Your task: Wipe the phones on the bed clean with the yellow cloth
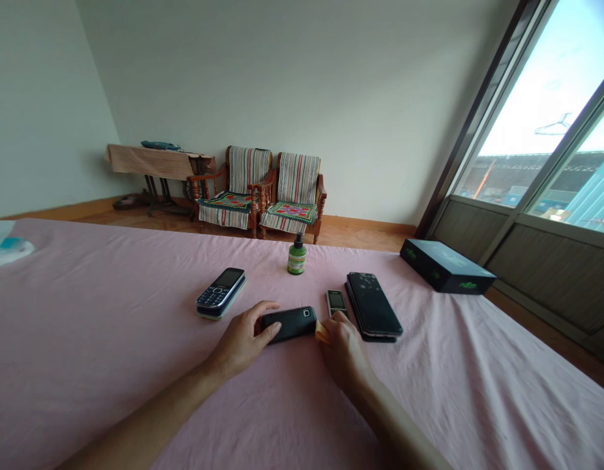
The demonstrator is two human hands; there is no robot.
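My left hand [248,334] grips one end of a black mobile phone [293,324], thumb on the near edge and fingers over the far one. The phone's back, with a small square camera, faces up. At its other end, my right hand [345,346] pinches a small yellow cloth [322,331] against the phone's edge. Just beyond the right hand lies a small keypad phone [336,301], partly hidden by the fingers. Right of it rests a stack of black smartphones [374,307]. On the left sits a stack of keypad phones [222,291].
A green pump bottle [297,256] stands beyond the phones on the pink sheet [135,313]. A black box [447,266] lies at the far right. Something white and blue [8,247] is at the left edge. Two wooden chairs [291,196] stand by the wall.
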